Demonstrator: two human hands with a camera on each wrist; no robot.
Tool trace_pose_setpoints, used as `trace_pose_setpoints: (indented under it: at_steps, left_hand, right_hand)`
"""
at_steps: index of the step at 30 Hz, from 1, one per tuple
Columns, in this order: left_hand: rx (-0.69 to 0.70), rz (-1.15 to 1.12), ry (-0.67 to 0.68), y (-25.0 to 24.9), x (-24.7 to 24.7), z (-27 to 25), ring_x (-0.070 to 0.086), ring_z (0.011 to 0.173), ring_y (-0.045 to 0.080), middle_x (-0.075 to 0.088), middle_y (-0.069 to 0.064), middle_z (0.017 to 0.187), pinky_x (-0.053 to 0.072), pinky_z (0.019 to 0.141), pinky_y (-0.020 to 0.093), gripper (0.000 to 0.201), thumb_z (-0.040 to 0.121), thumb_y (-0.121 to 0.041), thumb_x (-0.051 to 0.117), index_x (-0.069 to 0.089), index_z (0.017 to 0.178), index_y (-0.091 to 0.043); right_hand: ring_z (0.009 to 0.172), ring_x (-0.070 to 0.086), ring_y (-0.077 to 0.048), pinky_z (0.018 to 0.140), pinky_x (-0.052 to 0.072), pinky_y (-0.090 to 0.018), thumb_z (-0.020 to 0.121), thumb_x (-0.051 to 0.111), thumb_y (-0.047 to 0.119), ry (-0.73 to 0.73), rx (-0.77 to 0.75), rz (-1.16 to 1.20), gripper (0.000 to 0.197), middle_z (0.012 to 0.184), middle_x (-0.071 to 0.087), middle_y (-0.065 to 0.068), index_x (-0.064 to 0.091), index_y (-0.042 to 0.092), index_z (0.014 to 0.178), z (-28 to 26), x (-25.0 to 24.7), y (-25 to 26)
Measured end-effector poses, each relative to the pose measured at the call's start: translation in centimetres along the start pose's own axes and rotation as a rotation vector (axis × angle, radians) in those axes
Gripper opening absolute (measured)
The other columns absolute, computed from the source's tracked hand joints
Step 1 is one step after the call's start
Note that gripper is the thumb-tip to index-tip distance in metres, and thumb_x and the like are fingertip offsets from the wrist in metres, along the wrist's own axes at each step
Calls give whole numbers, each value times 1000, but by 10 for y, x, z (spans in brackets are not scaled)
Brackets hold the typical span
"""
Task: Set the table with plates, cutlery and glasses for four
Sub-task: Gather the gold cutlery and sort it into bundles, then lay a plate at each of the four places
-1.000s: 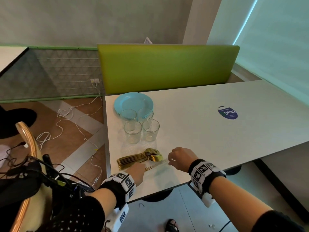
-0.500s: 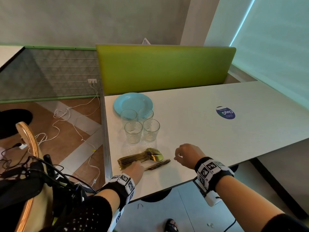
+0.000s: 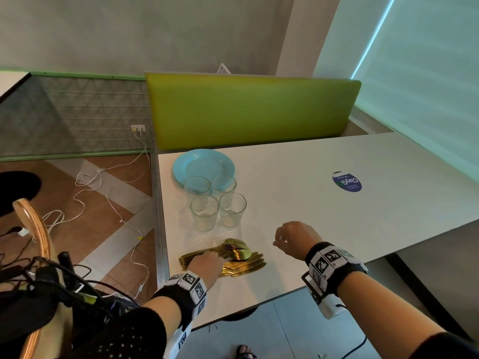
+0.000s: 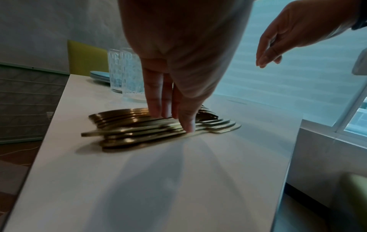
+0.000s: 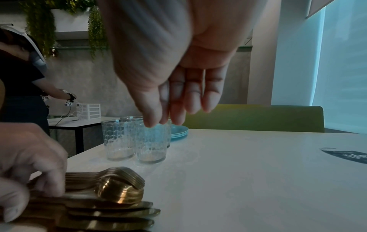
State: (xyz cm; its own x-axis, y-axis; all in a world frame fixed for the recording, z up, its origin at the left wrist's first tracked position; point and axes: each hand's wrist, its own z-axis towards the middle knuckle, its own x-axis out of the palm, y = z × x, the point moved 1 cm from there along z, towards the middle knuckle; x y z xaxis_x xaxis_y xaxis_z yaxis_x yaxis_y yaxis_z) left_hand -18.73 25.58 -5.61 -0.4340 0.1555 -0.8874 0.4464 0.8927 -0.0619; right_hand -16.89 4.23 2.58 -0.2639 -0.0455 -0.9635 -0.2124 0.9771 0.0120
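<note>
A pile of gold cutlery [image 3: 241, 257] lies near the front left edge of the white table [image 3: 324, 224]. My left hand [image 3: 207, 265] rests on its handles, and the left wrist view shows the fingers [image 4: 157, 108] straight and the thumb pressing down on the pile [image 4: 123, 125]. My right hand [image 3: 285, 237] hovers to the right of the cutlery [image 5: 119, 191], fingers [image 5: 178, 109] hanging relaxed and empty. Several clear glasses [image 3: 204, 211] stand behind the cutlery. A stack of light blue plates [image 3: 202, 164] sits behind them.
A green bench back [image 3: 248, 110] runs along the table's far side. A round blue sticker [image 3: 346, 181] marks the tabletop. A wooden chair [image 3: 33, 229] and floor cables [image 3: 103, 182] are to the left. Another person [image 5: 20, 78] works at a far table.
My right hand let go of the knives and drew back to the right. The knives now lie tight against the cutlery pile. My left hand stayed on the handles.
</note>
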Motion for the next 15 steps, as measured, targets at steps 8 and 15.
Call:
trace_pose_setpoints:
  at_steps: [8,15]
  left_hand:
    - [89,-349,-289,15,-63,20,57,104,13,63,-4,111,45,88,27,29,93,-40,50,61,113,-22]
    - [-32,-601,-369,88,-181,76,54,88,12,63,-2,98,42,78,22,32,89,-34,61,63,116,-16]
  right_hand:
    - [108,58,-19,87,46,-28,94,49,37,25,19,32,29,114,65,0,66,19,109,51,-24,-12]
    - [104,61,-18,90,50,-30,90,58,37,96,34,109,23,112,68,0,69,22,104,163,-59,-23]
